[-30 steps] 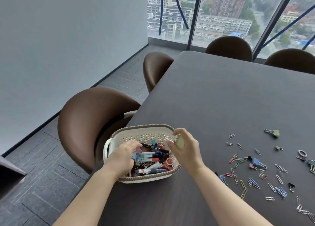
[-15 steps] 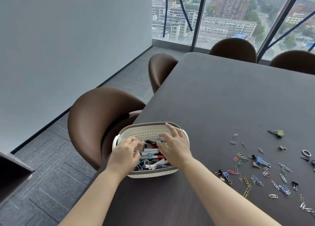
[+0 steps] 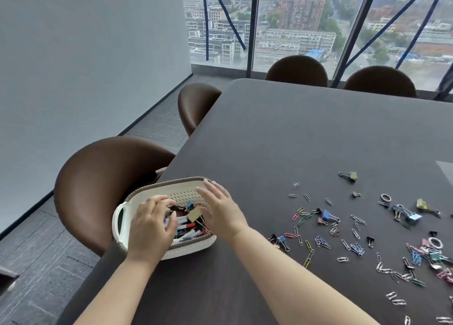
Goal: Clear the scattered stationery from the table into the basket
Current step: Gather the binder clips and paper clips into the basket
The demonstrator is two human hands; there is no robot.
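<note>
Many pens point(image 3: 183, 219) already fill the basket point(image 3: 157, 186) under our fingers point(image 3: 207, 194); our left hand point(image 3: 149, 224) and right hand point(image 3: 220, 212) hover spread, gripping nothing. Scattered clips point(image 3: 326, 216) well right of them await on the table point(image 3: 294, 133).

ITEM COUNT BY TYPE

Hands: two, the left hand point(image 3: 149, 229) and the right hand point(image 3: 221, 214). Basket point(image 3: 118, 220): one. Table point(image 3: 294, 140): one. Chairs point(image 3: 103, 177): four. Binder clips point(image 3: 350, 176) loose on the table: at least ten; exact count not determinable. Paper clips point(image 3: 306, 197): several dozen, overlapping, not countable. White rings point(image 3: 386, 197): two. Markers point(image 3: 186, 225) in the basket: several, partly covered.
</note>
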